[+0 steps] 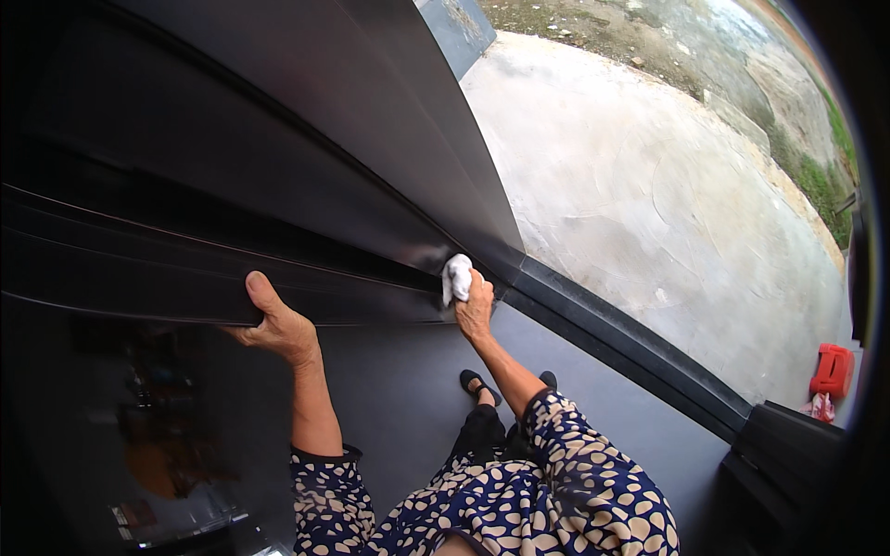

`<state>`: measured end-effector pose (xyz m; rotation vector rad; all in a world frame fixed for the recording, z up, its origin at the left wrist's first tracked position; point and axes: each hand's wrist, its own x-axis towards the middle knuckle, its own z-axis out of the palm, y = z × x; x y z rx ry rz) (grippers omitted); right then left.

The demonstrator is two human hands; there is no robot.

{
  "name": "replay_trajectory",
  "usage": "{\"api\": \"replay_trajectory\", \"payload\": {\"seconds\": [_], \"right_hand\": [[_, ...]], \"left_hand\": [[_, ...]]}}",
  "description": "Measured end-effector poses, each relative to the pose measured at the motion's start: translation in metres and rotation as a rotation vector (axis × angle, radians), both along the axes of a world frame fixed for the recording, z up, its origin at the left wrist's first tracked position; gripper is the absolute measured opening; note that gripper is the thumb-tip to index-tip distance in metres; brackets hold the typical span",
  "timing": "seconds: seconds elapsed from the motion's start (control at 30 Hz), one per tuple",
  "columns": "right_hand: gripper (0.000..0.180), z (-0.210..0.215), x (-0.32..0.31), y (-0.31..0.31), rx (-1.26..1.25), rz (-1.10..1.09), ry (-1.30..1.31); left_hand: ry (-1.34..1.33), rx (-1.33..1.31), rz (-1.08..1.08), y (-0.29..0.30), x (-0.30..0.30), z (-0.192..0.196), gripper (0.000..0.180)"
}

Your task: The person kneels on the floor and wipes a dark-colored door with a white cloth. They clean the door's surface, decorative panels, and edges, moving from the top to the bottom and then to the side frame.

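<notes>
A crumpled white cloth (456, 276) is bunched in my right hand (476, 309), whose fingers are closed round it. The hand presses the cloth to the low end of a dark, glossy door (139, 250), close to the corner where the door meets the frame. Farther left, my left hand (286, 332) grips the near edge of the door. Its thumb points up along the door's edge face, and the other fingers are partly hidden behind the edge.
A black raised threshold (630, 347) runs diagonally between the grey indoor floor (593, 398) and pale concrete (649, 204) outside. My feet in dark shoes (479, 385) stand close to the door. A red plastic object (832, 371) lies at the far right.
</notes>
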<state>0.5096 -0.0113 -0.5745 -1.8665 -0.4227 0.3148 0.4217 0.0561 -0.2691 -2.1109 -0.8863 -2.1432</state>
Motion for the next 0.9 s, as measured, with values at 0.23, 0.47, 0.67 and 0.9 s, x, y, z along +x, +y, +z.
{"api": "replay_trajectory", "payload": {"seconds": [0.23,0.47,0.67,0.9], "right_hand": [[0.054,0.210,0.064,-0.014,0.653,-0.057,-0.453],[0.060,0.245,0.087,0.031,0.690,-0.131,-0.635],[0.048,0.170,0.117,0.055,0.822,-0.158,-0.058],[0.034,0.058,0.129,0.057,0.633,-0.368,0.209]], "left_hand": [[0.004,-0.045,0.004,0.002,-0.005,-0.005,0.052],[0.016,-0.018,0.015,0.003,-0.008,-0.006,0.048],[0.016,-0.008,-0.037,0.001,-0.011,-0.007,0.047],[-0.023,-0.075,0.003,0.001,-0.006,-0.008,0.057]]}}
